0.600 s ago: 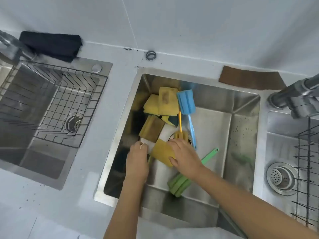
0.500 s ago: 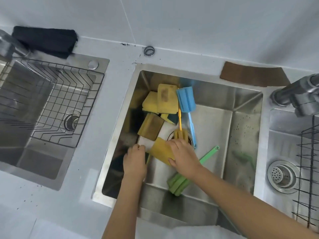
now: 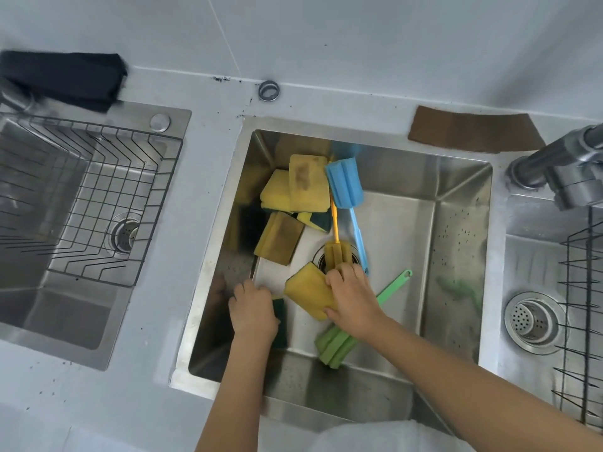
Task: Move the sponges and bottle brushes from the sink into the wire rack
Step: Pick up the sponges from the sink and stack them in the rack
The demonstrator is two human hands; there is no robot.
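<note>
The middle steel sink (image 3: pixel 456 243) holds several yellow sponges and three bottle brushes. My right hand (image 3: pixel 354 296) grips a yellow sponge (image 3: pixel 308 290) near the drain. My left hand (image 3: pixel 253 308) is closed over a green-backed sponge (image 3: pixel 280 316) at the sink's left side, mostly hidden under the palm. A blue brush (image 3: pixel 345 184), a yellow brush (image 3: pixel 334 252) and a green brush (image 3: pixel 336 345) lie on the sink floor. More sponges (image 3: pixel 308 182) are piled at the back left. The wire rack (image 3: pixel 98 197) sits in the left sink.
A black cloth (image 3: pixel 65 76) lies behind the left sink. A brown pad (image 3: pixel 473 132) rests behind the middle sink. A faucet (image 3: pixel 567 164) and another dark wire rack (image 3: pixel 584 314) occupy the right sink. A metal ring (image 3: pixel 269 90) lies on the counter.
My left hand has slid back and left, now covering the green-backed sponge. My right hand keeps hold of the yellow sponge, raised slightly.
</note>
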